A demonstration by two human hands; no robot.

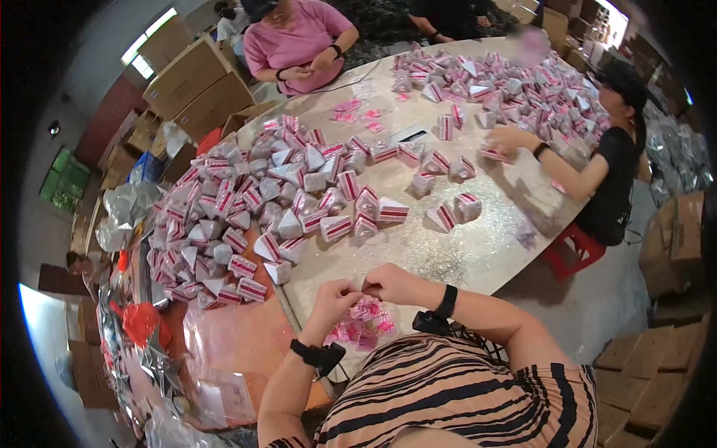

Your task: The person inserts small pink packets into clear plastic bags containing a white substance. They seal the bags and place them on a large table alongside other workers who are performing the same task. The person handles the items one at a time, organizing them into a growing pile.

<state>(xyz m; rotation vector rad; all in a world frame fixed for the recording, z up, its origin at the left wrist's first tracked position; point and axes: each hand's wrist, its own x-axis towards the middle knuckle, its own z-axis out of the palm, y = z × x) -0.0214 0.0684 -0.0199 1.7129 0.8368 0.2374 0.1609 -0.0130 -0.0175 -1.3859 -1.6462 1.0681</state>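
Observation:
My left hand (337,300) and my right hand (397,285) meet at the near edge of the table, fingers pinched together. Whatever is between the fingertips is too small to make out. Right below them, close to my striped top, lies a loose pile of small pink printed pieces in clear film (363,325). Beyond my hands to the left is a big heap of wrapped cake-slice-shaped wedges (276,175), white with red stripes. Two more wedges (455,213) sit apart from the heap, ahead of my right hand.
The pale table (336,272) adjoins an orange surface (231,340) at left. Another wedge heap (515,93) lies far right. A co-worker in black (609,175) reaches over the table; one in pink (299,45) works opposite. A red stool (575,252) and cardboard boxes (650,373) stand right.

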